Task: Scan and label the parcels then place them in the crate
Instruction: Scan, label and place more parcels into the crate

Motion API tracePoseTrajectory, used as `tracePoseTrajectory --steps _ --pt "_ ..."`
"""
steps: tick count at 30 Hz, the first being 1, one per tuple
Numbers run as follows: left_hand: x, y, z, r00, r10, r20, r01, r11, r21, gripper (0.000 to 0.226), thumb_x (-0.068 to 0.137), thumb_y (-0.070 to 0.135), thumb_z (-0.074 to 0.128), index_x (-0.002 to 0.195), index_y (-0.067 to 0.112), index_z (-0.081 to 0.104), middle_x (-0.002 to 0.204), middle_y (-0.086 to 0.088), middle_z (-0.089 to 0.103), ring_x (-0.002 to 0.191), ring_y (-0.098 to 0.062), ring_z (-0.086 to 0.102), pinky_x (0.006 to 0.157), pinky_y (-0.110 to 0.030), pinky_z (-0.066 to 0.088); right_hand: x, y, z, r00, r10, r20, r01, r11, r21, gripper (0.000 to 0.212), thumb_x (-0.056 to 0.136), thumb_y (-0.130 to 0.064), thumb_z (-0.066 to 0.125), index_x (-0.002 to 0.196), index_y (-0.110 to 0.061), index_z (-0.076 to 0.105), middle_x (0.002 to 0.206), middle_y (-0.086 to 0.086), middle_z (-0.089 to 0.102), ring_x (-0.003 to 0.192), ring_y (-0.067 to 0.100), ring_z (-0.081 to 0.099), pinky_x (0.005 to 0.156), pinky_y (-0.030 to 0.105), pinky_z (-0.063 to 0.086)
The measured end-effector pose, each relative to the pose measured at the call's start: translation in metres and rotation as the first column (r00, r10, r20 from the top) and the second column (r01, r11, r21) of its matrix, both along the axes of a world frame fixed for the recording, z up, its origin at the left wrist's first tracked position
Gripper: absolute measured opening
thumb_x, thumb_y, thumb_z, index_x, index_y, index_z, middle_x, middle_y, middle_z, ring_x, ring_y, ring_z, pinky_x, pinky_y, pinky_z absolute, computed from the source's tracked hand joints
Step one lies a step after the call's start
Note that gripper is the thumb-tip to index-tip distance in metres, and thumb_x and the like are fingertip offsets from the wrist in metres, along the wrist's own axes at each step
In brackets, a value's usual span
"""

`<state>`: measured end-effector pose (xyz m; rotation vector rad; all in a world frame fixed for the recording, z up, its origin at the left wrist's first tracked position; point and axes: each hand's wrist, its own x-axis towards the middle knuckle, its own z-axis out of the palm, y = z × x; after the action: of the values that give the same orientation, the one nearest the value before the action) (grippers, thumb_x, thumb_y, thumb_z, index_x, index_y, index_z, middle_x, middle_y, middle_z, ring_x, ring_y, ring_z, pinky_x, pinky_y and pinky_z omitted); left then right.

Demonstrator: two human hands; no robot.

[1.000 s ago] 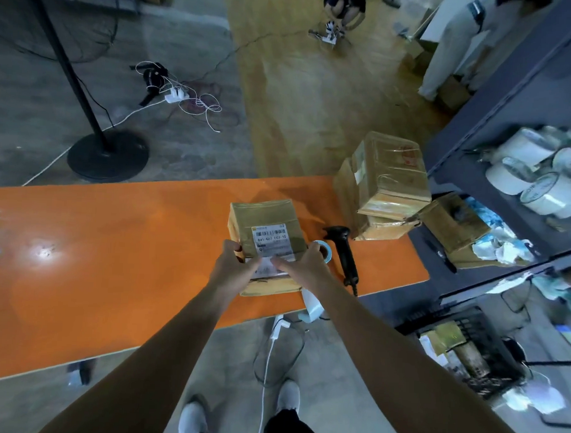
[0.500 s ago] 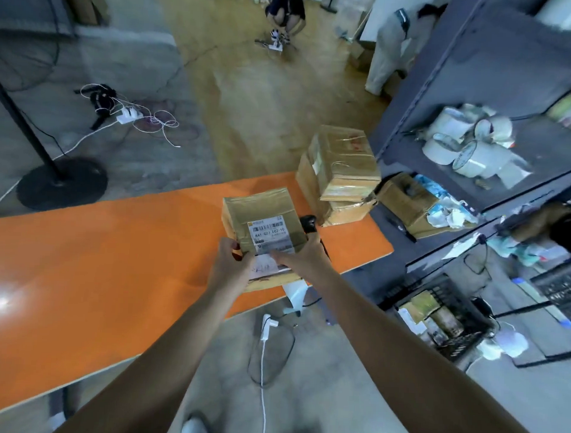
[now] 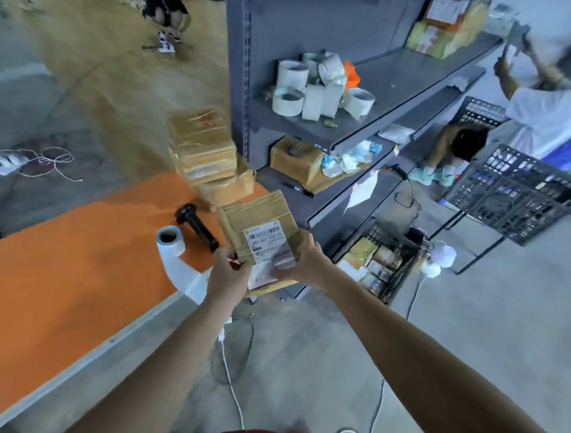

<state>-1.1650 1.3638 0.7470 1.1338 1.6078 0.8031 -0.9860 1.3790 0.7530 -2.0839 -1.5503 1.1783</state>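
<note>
Parcel (image 3: 256, 215) held over table (image 3: 65, 273) corner; left hand (image 3: 227, 276) and right hand (image 3: 308, 265) curled round its near edge; best kept level, label up; lower into crate (image 3: 405, 272), don't drop.

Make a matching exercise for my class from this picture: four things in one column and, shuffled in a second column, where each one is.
Things
1. labelled parcel
2. scanner
3. white rolls
4. black crate

Places
A. on the grey shelf
B. down on the floor, goods inside
C. held by the left hand and the right hand
D. lying on the orange table

Pairs: 1-C, 2-D, 3-A, 4-B
</note>
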Motion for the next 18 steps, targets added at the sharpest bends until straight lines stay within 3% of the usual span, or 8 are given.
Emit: tracePoseTrajectory --steps 3,7,9,11,12,15,18 --pt "0.046 -0.010 -0.002 0.996 -0.093 -0.012 0.093 0.995 -0.030 0.027 0.086 0.030 0.065 0.101 0.021 0.046 0.096 -0.004 0.060 0.089 -0.026 0.062 0.081 -0.049 0.055 0.048 -0.028 -0.010 0.993 -0.121 -0.014 0.121 0.993 0.006 0.106 0.064 -0.042 0.090 0.145 -0.026 0.023 0.131 0.003 0.045 0.114 0.024 0.053 0.094 0.037 0.051" --pt "0.093 -0.023 0.012 0.961 -0.275 0.005 0.275 0.961 -0.034 0.023 0.085 0.038 0.064 0.093 0.025 0.046 0.094 0.000 0.062 0.084 -0.019 0.064 0.079 -0.047 0.057 0.095 -0.076 -0.001 0.947 -0.313 -0.079 0.319 0.942 0.100 0.063 0.081 -0.039 0.077 0.125 -0.022 0.036 0.109 0.001 0.059 0.096 0.020 0.060 0.068 0.024 0.050" --pt "0.112 -0.027 0.020 0.933 -0.359 0.032 0.359 0.933 -0.027 0.015 0.092 0.030 0.059 0.092 0.021 0.047 0.090 -0.001 0.062 0.077 -0.014 0.062 0.075 -0.045 0.058 0.111 -0.100 0.006 0.892 -0.431 -0.135 0.446 0.889 0.106 0.067 0.073 -0.049 0.077 0.122 -0.034 0.032 0.109 0.002 0.064 0.092 0.023 0.067 0.065 0.032 0.056" --pt "0.130 -0.033 0.027 0.893 -0.445 0.058 0.447 0.894 -0.017 0.015 0.094 0.029 0.057 0.089 0.019 0.048 0.087 -0.001 0.060 0.078 -0.018 0.061 0.075 -0.045 0.058 0.133 -0.126 -0.005 0.832 -0.530 -0.162 0.549 0.829 0.105 0.066 0.059 -0.063 0.075 0.104 -0.048 0.030 0.110 0.004 0.070 0.091 0.027 0.071 0.075 0.047 0.060" --pt "0.138 -0.038 0.031 0.870 -0.485 0.087 0.488 0.873 -0.013 0.017 0.094 0.029 0.057 0.085 0.019 0.047 0.086 -0.002 0.060 0.080 -0.021 0.062 0.075 -0.047 0.058 0.137 -0.143 -0.003 0.803 -0.575 -0.156 0.594 0.795 0.124 0.066 0.060 -0.063 0.076 0.103 -0.049 0.028 0.111 0.003 0.070 0.091 0.026 0.071 0.079 0.047 0.060" --pt "0.157 -0.063 0.037 0.787 -0.590 0.179 0.602 0.799 -0.014 0.023 0.093 0.027 0.059 0.078 0.017 0.046 0.085 -0.005 0.060 0.082 -0.026 0.063 0.073 -0.050 0.058 0.127 -0.199 0.027 0.701 -0.699 -0.143 0.713 0.679 0.176 0.056 0.083 -0.034 0.075 0.115 -0.031 0.028 0.097 -0.005 0.067 0.076 0.009 0.064 0.070 0.023 0.055" --pt "0.173 -0.095 0.032 0.673 -0.708 0.213 0.725 0.689 -0.001 0.029 0.078 0.043 0.065 0.079 0.016 0.053 0.091 -0.006 0.067 0.089 -0.029 0.067 0.078 -0.056 0.057 0.127 -0.258 0.034 0.612 -0.784 -0.100 0.782 0.582 0.224 0.049 0.088 -0.027 0.072 0.117 -0.023 0.032 0.090 -0.006 0.061 0.068 0.010 0.057 0.069 0.029 0.050"
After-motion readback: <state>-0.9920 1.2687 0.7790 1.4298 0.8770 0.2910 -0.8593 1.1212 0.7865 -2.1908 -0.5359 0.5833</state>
